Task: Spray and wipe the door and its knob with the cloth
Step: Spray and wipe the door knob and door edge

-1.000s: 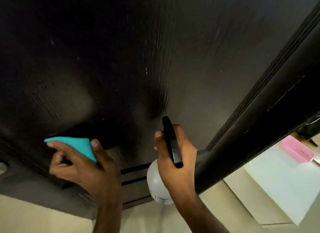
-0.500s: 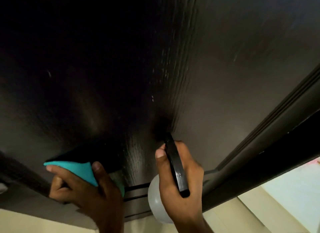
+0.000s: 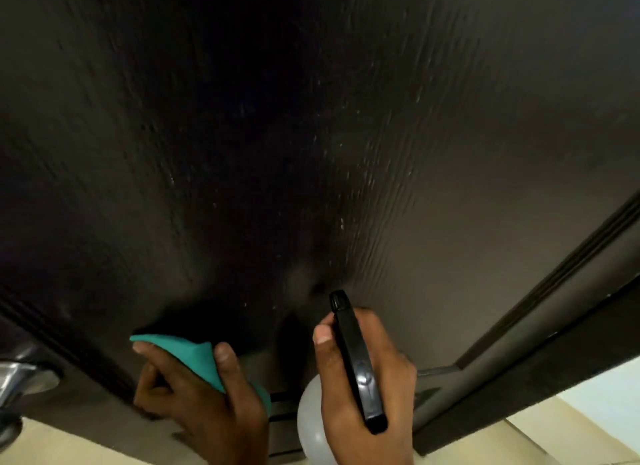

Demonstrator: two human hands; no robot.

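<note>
The dark door (image 3: 346,118) fills nearly the whole view, its grain running in fine ridges, with pale droplets scattered down the middle above the hands. The right hand (image 3: 360,378) is wrapped round the neck of the spray bottle (image 3: 311,426), fingers curled tight, thumb up on the near side; the black spray head (image 3: 356,360) points up at the door, its nozzle just short of the surface, and the bottle's translucent white belly bulges out below the hand. A faint haze hangs at the nozzle tip. To the left, the left hand (image 3: 201,392) pinches the teal cloth (image 3: 188,353) between thumb and curled fingers, bunched, held close to the door's lower part; I can't tell whether it touches. At the far left edge a shiny metal knob (image 3: 20,374) sits on the door, well apart from both hands. The dark door frame (image 3: 554,326) runs diagonally on the right, with pale floor (image 3: 554,430) beneath.
</note>
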